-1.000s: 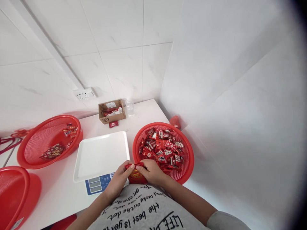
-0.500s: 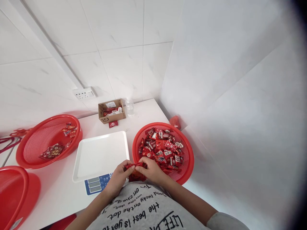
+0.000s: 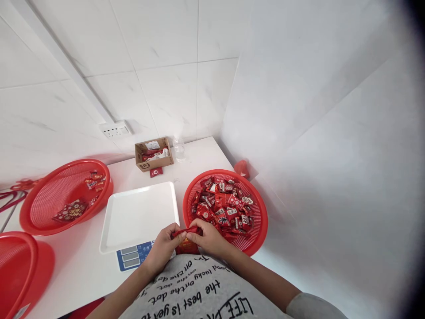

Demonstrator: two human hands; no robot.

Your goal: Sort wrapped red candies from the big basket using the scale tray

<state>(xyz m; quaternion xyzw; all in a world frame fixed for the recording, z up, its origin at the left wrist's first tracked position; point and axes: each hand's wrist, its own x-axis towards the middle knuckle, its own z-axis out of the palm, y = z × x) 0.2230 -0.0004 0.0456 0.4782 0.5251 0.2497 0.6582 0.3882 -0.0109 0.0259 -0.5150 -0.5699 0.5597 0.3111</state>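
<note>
Both of my hands pinch the top edge of a red bag [image 3: 187, 247] close in front of my shirt. My left hand [image 3: 162, 243] grips its left side with thumb and fingers pressed together. On the other side, my right hand [image 3: 207, 239] closes on the edge, thumbs nearly meeting in the middle. Part of the bag hides behind the fingers, and its lower end meets the shirt. Just beyond my right hand, a red basket [image 3: 262, 221] holds many small red-wrapped packets [image 3: 223, 219]. A scale with a white tray [image 3: 141, 212] stands beyond my left hand.
A small cardboard box [image 3: 144, 166] with red packets stands by the wall, a red packet [image 3: 156, 172] before it and a clear bottle [image 3: 179, 149] beside it. At left are a red basket [image 3: 43, 199] with some packets and another red basket [image 3: 26, 261]. White walls close in behind and right.
The bag's top edge now looks straighter and flatter between my fingers, and more of its front shows below them. My hands have barely moved.
</note>
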